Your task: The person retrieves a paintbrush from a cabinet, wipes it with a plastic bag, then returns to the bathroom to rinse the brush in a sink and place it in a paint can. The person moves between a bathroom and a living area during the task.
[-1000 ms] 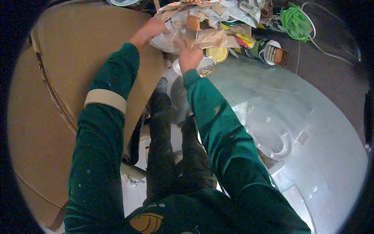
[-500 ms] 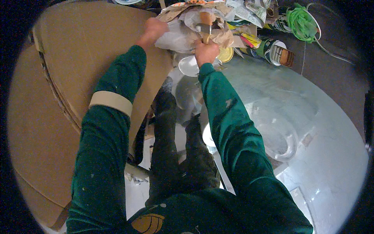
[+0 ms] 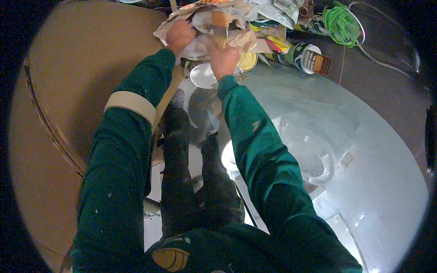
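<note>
Brush point(image 3: 220, 20) with pale orange bristles and a metal band sits near the top of the head view, over crumpled brown paper point(image 3: 246, 40), its bristles pointing away from the person. The right hand point(image 3: 224, 60) is closed round its handle. The left hand point(image 3: 180, 34), with fingers curled, is at the left part of the paper; it is blurred, and I cannot tell whether the fingers grip the paper or only press on it. The two hands are apart, with whitish, see-through wrapping point(image 3: 200, 50) between them.

Below the wrapping, just left of the right wrist, lies a white oval dish point(image 3: 203, 76). A yellow round lid point(image 3: 248, 61) shows just to the right of that hand. Farther right are a yellow tool point(image 3: 278, 42) with a red one beside it, then a tub point(image 3: 312, 53) lying tipped with a wide brown brush point(image 3: 324, 64) at its mouth. Newspaper point(image 3: 282, 11) is heaped above them, and a bright green bag point(image 3: 341, 23) is bunched at the upper right, near a pale cable point(image 3: 387, 64).

Brown cardboard point(image 3: 68, 59) fills the left side; a shiny grey surface point(image 3: 364, 159) fills the right. A cream roll of tape point(image 3: 131, 104) circles the left green sleeve.
</note>
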Demonstrator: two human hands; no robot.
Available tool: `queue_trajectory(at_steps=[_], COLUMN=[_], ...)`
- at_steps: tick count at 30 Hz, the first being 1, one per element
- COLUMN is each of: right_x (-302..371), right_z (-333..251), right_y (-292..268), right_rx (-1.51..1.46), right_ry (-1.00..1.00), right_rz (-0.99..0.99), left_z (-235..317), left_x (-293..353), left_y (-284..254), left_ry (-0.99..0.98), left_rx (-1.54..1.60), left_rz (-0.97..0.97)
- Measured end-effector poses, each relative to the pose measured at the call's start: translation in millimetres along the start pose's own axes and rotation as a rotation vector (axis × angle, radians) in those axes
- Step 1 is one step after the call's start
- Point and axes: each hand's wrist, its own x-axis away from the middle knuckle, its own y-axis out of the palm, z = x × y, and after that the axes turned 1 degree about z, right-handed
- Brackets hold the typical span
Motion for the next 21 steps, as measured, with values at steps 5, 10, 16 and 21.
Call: queue_trajectory(at_steps=[5, 10, 16, 21], right_x=[56.9, 141.5, 131.2, 76.5], right_z=[21.3, 55.0, 51.1, 33.2], right_y=[-24.9, -32.4, -42.1, -41.0], right_rx=[-0.221, -0.027, -0.035, -0.163], right_ry=[0.322, 0.391, 0.582, 0.678], right_rz=[0.25, 0.287, 0.288, 0.326], left_z=[-33.9, -52.7, -36.8, -15.3], left_x=[-21.1, -27.3, -29.7, 20.0], left_y=[38.3, 42.7, 33.3, -0.2], left_ry=[-0.16, 0.374, 0.28, 0.296], left_rx=[0.252, -0.355, -0.202, -0.035], left_rz=[0.269, 0.187, 0.211, 0.27])
